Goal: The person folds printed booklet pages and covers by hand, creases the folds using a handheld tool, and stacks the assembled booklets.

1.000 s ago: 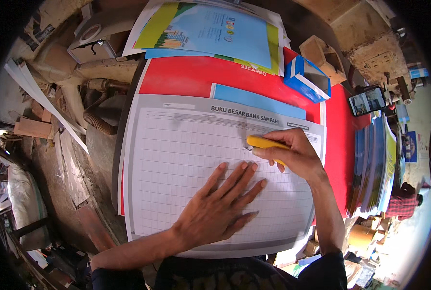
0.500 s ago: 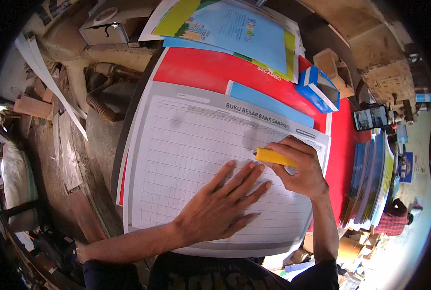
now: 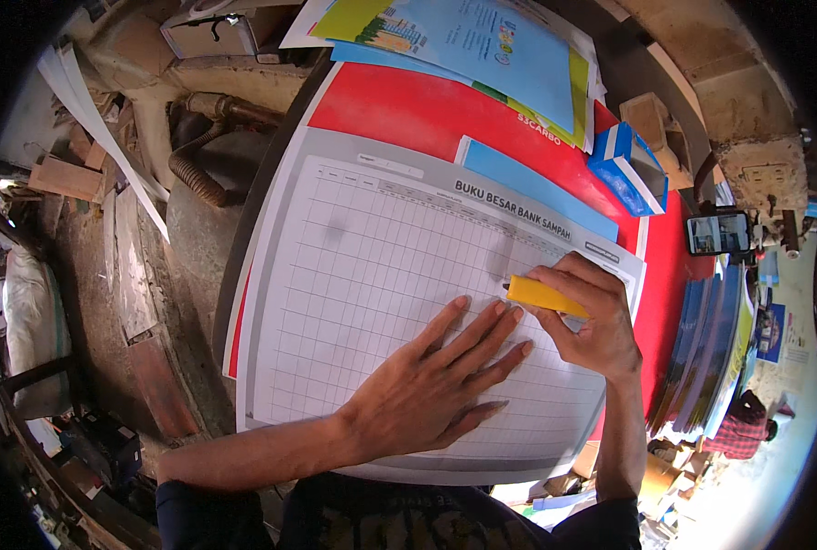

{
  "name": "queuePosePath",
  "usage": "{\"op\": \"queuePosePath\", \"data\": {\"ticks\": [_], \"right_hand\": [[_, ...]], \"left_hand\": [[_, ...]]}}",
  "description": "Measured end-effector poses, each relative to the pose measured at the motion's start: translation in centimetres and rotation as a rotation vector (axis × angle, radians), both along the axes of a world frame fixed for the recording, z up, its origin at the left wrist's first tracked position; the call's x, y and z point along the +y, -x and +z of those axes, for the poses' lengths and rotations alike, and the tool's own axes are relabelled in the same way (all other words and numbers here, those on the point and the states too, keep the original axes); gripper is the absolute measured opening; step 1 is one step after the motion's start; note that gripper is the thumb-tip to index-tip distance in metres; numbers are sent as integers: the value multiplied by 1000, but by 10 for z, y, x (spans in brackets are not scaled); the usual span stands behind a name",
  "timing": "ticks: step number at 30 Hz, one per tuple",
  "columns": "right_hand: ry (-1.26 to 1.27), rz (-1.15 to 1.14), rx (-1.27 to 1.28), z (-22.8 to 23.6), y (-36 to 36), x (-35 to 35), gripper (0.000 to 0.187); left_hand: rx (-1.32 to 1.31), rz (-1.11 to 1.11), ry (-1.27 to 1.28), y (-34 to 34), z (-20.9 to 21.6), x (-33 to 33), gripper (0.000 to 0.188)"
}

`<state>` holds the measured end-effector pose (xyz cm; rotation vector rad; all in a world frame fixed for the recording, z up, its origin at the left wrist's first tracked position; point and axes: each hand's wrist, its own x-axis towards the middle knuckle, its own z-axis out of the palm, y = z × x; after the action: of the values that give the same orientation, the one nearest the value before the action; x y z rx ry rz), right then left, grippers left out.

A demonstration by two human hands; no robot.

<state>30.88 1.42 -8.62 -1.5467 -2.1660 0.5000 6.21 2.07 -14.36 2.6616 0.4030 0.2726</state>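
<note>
A large white sheet (image 3: 335, 275) printed with a grid and a grey header band lies on a red printed board. My left hand (image 3: 431, 385) rests on it palm down, its fingers spread and holding nothing. To the right, my right hand (image 3: 587, 307) closes around a thick yellow tool (image 3: 546, 294) with a small dark tip. The tip points left, at or just above the grid, a little beyond my left fingertips. I cannot make out what kind of tool it is. A grey smudge or shadow shows on the sheet near the tip.
Colourful printed sheets (image 3: 482, 55) are stacked at the far edge of the red board (image 3: 399, 101). A blue-and-white box (image 3: 628, 170), a propped phone (image 3: 718, 233) and a pile of booklets (image 3: 701, 348) stand at the right. A ribbed hose (image 3: 196, 179) lies left of the board.
The whole view has shifted slightly, so the board and hands appear farther right. Both hands keep nearly the same place on the sheet, and the yellow tool stays in my right hand.
</note>
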Motion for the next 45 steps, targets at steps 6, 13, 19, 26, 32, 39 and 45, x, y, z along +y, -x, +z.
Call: {"op": "queuePosePath", "data": {"ticks": [6, 13, 19, 26, 32, 39, 45], "right_hand": [[27, -103, 30, -1, 7, -7, 38], [-138, 1, -88, -18, -4, -11, 38], [216, -35, 60, 12, 5, 4, 39], [229, -132, 176, 7, 13, -6, 31], [-53, -30, 175, -23, 6, -20, 40], [-146, -186, 360, -22, 2, -31, 39], [6, -442, 484, 12, 3, -73, 37]], "left_hand": [[10, -16, -17, -1, 7, 3, 69], [-11, -4, 8, -3, 3, 0, 71], [-77, 54, 201, 9, -3, 10, 75], [-75, 218, 37, -3, 12, 65, 106], [-61, 249, 30, -7, 9, 66, 115], [-88, 247, 28, -8, 5, 61, 115], [-105, 228, -96, -19, 2, 79, 110]]}}
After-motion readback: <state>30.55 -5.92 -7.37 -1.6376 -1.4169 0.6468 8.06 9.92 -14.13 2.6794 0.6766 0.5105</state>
